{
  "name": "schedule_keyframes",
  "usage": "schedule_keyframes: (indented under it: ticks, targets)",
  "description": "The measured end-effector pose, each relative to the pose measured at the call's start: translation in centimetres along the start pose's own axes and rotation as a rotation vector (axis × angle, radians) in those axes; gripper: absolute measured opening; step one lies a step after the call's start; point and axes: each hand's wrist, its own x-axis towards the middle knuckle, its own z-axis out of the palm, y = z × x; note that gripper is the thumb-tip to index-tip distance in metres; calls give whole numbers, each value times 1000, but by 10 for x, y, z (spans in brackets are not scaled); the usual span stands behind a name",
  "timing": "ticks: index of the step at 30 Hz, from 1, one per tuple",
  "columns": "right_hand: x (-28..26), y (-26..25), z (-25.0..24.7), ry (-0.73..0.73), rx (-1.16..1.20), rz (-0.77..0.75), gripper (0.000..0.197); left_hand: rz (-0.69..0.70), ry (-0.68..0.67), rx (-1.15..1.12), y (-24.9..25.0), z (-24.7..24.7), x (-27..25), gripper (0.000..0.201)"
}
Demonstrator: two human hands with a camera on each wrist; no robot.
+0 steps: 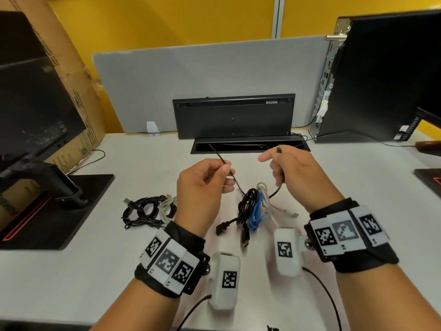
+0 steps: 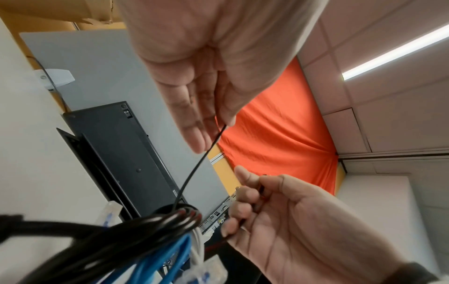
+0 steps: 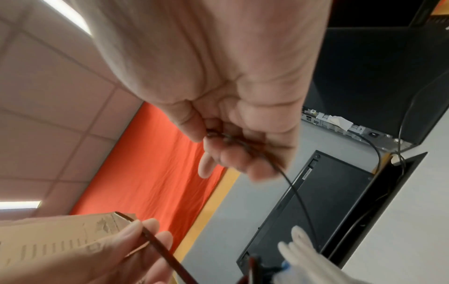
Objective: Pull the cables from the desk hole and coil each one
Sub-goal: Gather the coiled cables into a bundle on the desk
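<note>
Thin black cable (image 1: 217,156) rising out of the desk hole (image 1: 250,146), pinched between thumb and forefinger of the left hand (image 1: 202,185), then sagging in a loop to the right hand (image 1: 293,173). Right hand's fingers curled round the cable's far end, dark tip poking out above the knuckles; plug type too blurred to read. Lowest part of the loop hidden behind a coiled bundle of black, blue and white cables (image 1: 255,206) lying on the desk (image 1: 95,271) under the hands. Second black coil (image 1: 148,211) left of the left wrist. Inside of the hole dark, contents not made out. Keyboard (image 1: 233,115) propped upright behind the hole.
</note>
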Motion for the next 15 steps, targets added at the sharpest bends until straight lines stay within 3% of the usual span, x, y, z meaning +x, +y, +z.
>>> schedule_keyframes:
  ticks: [15]
  targets:
    - [-7, -1, 19, -123, -120, -183, 16, 33, -33, -51, 9, 3, -3, 12]
